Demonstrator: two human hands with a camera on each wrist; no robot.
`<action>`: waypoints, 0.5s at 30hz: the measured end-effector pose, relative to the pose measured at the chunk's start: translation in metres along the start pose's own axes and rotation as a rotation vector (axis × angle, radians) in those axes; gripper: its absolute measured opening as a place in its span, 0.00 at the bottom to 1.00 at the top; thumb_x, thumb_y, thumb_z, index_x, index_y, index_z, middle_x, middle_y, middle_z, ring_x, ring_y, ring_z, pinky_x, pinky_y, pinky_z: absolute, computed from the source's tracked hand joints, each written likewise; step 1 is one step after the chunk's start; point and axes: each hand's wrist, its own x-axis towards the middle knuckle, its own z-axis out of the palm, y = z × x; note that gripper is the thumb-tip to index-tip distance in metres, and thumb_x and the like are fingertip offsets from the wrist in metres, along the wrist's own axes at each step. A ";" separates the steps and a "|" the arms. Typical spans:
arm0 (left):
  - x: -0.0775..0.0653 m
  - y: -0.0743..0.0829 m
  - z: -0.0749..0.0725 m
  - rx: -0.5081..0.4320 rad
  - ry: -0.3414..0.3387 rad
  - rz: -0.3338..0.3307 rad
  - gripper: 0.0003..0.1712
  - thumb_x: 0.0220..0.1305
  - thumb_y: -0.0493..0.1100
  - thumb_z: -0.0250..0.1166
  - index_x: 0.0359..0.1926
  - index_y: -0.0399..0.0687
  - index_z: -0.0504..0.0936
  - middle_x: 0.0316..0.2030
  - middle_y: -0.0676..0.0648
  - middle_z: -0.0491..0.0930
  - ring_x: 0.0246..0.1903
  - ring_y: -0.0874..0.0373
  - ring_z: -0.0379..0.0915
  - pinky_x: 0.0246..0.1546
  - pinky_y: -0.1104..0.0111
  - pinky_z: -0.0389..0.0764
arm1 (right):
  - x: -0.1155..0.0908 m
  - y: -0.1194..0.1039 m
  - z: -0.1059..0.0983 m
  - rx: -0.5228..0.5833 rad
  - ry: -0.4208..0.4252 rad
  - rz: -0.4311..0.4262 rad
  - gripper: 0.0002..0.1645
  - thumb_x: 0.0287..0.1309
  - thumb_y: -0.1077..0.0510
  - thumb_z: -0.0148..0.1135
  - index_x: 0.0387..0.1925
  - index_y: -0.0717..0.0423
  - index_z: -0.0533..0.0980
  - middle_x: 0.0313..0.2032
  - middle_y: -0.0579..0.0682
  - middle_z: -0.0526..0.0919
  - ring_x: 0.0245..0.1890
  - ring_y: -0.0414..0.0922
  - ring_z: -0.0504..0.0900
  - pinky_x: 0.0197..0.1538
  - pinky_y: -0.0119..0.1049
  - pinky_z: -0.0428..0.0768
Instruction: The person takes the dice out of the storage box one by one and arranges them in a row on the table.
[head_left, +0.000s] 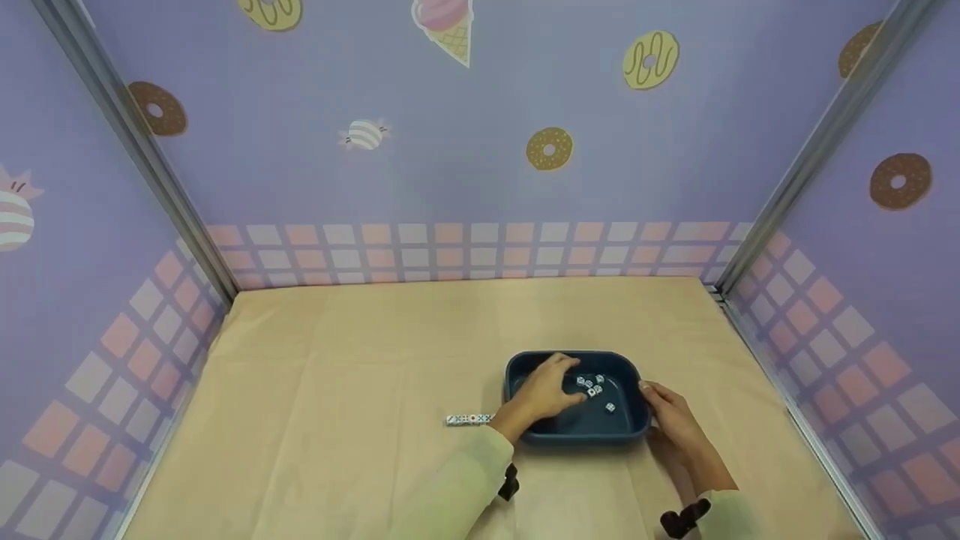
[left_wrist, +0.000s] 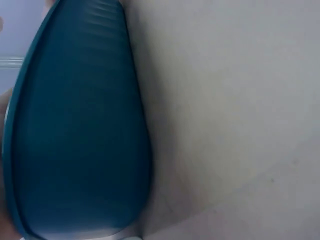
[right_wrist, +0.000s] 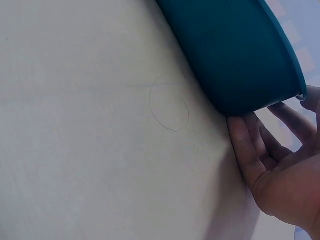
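Head view: left hand over tray, fingers parted; right hand gripping its end.

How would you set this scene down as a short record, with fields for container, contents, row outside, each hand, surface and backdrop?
Container: blue bin, upright
Contents: several loose white dice, some perhaps hidden
Row outside: short row of dice left of the bin, possibly continuing behind the left wrist
Left hand: inside the bin beside the loose dice, thumb and fingers apart
Right hand: grips the bin's right end
Surface: beige cloth
Backdrop: purple wall with sweets and checks
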 end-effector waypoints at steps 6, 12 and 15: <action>0.004 -0.004 0.010 0.071 -0.052 -0.014 0.36 0.68 0.49 0.75 0.73 0.47 0.76 0.69 0.49 0.74 0.70 0.54 0.70 0.70 0.62 0.71 | 0.001 -0.001 0.002 -0.005 0.000 0.012 0.43 0.79 0.36 0.54 0.78 0.62 0.64 0.76 0.65 0.66 0.73 0.59 0.69 0.70 0.60 0.72; 0.006 -0.005 0.014 0.159 -0.079 0.004 0.32 0.69 0.50 0.74 0.71 0.51 0.79 0.67 0.51 0.76 0.68 0.55 0.69 0.68 0.63 0.72 | -0.001 -0.002 0.001 -0.021 0.001 0.013 0.44 0.78 0.35 0.54 0.78 0.62 0.65 0.77 0.65 0.65 0.75 0.60 0.67 0.72 0.62 0.69; 0.006 -0.006 0.015 0.175 -0.076 0.009 0.27 0.69 0.50 0.74 0.67 0.54 0.83 0.63 0.53 0.78 0.64 0.56 0.71 0.66 0.64 0.74 | -0.001 -0.002 0.001 -0.012 0.001 0.009 0.44 0.78 0.35 0.55 0.77 0.62 0.65 0.76 0.65 0.65 0.75 0.59 0.65 0.73 0.62 0.67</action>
